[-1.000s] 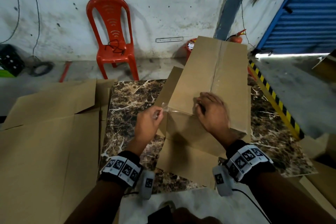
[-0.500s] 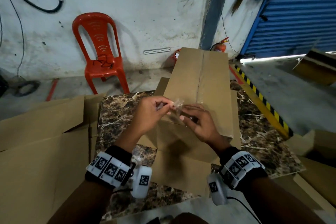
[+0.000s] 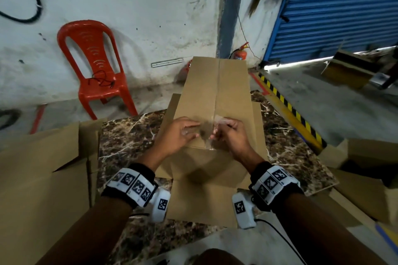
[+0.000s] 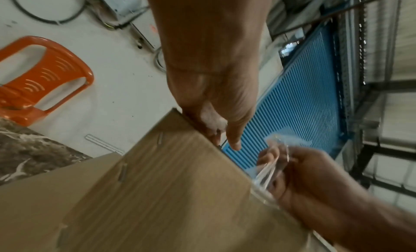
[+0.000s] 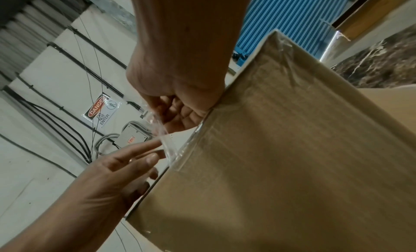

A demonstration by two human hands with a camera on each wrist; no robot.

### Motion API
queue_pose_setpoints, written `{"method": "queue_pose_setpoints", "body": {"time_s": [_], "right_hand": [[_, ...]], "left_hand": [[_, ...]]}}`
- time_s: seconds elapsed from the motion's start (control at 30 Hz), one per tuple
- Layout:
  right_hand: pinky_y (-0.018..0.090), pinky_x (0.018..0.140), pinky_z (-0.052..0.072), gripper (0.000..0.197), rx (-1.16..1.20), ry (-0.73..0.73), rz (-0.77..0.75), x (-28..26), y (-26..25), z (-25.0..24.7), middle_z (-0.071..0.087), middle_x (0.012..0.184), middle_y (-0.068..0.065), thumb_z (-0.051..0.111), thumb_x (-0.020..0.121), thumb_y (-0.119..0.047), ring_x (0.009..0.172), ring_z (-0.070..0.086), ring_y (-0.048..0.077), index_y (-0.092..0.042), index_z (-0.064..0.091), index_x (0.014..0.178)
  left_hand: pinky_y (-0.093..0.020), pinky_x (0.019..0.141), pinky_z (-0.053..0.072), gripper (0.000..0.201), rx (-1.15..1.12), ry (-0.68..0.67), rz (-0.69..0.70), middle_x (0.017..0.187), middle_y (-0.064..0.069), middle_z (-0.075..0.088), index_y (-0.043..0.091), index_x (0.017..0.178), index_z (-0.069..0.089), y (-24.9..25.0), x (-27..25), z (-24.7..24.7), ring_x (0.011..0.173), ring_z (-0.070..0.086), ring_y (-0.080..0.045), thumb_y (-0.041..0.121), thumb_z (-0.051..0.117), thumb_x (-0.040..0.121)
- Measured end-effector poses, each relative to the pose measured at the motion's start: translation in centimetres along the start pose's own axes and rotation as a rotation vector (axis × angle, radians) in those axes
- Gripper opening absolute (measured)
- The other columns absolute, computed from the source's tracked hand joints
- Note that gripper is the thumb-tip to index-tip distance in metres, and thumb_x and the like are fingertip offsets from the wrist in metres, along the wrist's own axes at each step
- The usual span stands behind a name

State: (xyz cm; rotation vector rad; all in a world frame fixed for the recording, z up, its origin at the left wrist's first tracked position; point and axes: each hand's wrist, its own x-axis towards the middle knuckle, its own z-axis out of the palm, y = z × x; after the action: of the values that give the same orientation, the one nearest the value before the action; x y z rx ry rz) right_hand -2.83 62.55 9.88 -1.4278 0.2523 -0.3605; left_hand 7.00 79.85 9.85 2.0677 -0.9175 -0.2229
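Pinching clear tape (image 5: 164, 142) at the near top edge of box (image 3: 215, 84) with right grip (image 3: 231, 135), left grip (image 3: 178, 137) straight-fingered, holding nothing, resting on box top, counter (image 3: 129, 135) underneath.

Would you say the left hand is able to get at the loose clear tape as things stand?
Probably yes: the left hand lies beside the tape that the right hand pinches, with nothing between them.
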Motion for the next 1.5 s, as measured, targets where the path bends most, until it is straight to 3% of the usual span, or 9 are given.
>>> {"method": "queue_pose_setpoints", "body": {"time_s": [0.13,0.3,0.53,0.73,0.87,0.97,1.13,1.23,1.5], "right_hand": [[0.023,0.050,0.040,0.039,-0.071,0.138,-0.071,0.0,0.2,-0.5,0.052,0.052,0.000,0.053,0.094,0.003,0.049,0.045,0.013,-0.013,0.053,0.059],[0.020,0.042,0.032,0.039,0.145,0.442,-0.053,0.1,-0.1,-3.6,0.046,0.049,-0.005,0.048,0.093,0.009,0.043,0.038,0.007,-0.013,0.041,0.061],[0.018,0.055,0.039,0.024,-0.742,0.111,-0.216,-2.6,0.2,-6.0,0.055,0.071,-0.004,0.074,0.085,-0.022,0.060,0.048,0.003,-0.012,0.053,0.084],[0.027,0.090,0.035,0.044,-1.102,-0.132,-0.395,-3.0,1.7,-5.5,0.062,0.116,0.004,0.080,0.077,-0.033,0.105,0.048,0.017,-0.012,0.067,0.114],[0.025,0.086,0.043,0.019,-0.998,-0.153,-0.433,-3.1,1.8,-6.0,0.071,0.108,0.000,0.074,0.084,-0.025,0.100,0.057,0.011,-0.016,0.076,0.101],[0.023,0.079,0.050,0.010,-0.601,-0.029,-0.277,-3.2,0.7,-7.4,0.071,0.092,-0.011,0.067,0.092,-0.010,0.086,0.064,0.002,-0.013,0.076,0.095],[0.039,0.064,0.049,0.016,-0.037,0.256,0.003,-3.5,0.0,-9.1,0.065,0.076,0.019,0.062,0.094,-0.006,0.066,0.056,0.025,0.002,0.070,0.083],[0.035,0.061,0.054,0.014,0.036,0.322,0.061,-4.1,0.0,-10.1,0.070,0.080,0.018,0.064,0.092,-0.005,0.067,0.063,0.027,0.007,0.071,0.086],[0.021,0.061,0.052,0.010,-0.431,0.197,-0.113,-6.6,0.3,-13.1,0.071,0.080,-0.006,0.075,0.087,-0.023,0.069,0.066,0.006,-0.014,0.071,0.085]], "left_hand": [[-0.028,0.086,0.047,0.027,0.266,0.038,0.182,0.111,0.006,0.070,0.023,0.111,0.073,-1.2,-0.2,1.7,0.099,0.060,-0.010,0.030,0.072,0.085],[-0.034,0.081,0.047,0.037,0.312,0.045,0.232,0.111,0.007,0.069,0.026,0.109,0.074,-2.1,-0.7,2.0,0.096,0.058,-0.015,0.048,0.053,0.088],[-0.033,0.084,0.044,0.052,0.430,-0.008,0.215,0.117,0.010,0.059,0.032,0.129,0.061,-0.7,-0.4,2.6,0.101,0.049,-0.013,0.058,0.054,0.084],[-0.008,0.081,0.025,0.046,0.249,0.089,0.237,0.113,-0.007,0.056,0.010,0.116,0.060,1.7,0.2,3.8,0.103,0.048,-0.020,0.009,0.067,0.071],[-0.001,0.085,0.030,0.043,0.134,0.112,0.185,0.109,-0.011,0.054,0.004,0.106,0.056,2.0,-0.2,3.5,0.102,0.049,-0.015,-0.013,0.064,0.068],[0.000,0.083,0.035,0.036,0.114,0.137,0.117,0.109,0.000,0.062,0.013,0.108,0.060,2.3,-0.7,3.8,0.100,0.055,-0.007,-0.009,0.063,0.079],[-0.021,0.080,0.055,0.033,0.036,0.266,-0.027,0.112,0.005,0.069,0.020,0.116,0.061,2.4,-0.7,4.9,0.097,0.065,-0.007,0.016,0.072,0.086],[-0.009,0.073,0.050,0.028,0.037,0.356,-0.064,0.106,0.005,0.071,0.015,0.110,0.066,3.2,-0.6,5.5,0.092,0.066,-0.004,0.019,0.075,0.084],[-0.043,0.088,0.055,0.018,-0.137,0.392,0.014,0.098,0.000,0.071,0.021,0.095,0.073,5.8,-1.3,9.9,0.095,0.068,-0.017,0.013,0.077,0.080]]}}
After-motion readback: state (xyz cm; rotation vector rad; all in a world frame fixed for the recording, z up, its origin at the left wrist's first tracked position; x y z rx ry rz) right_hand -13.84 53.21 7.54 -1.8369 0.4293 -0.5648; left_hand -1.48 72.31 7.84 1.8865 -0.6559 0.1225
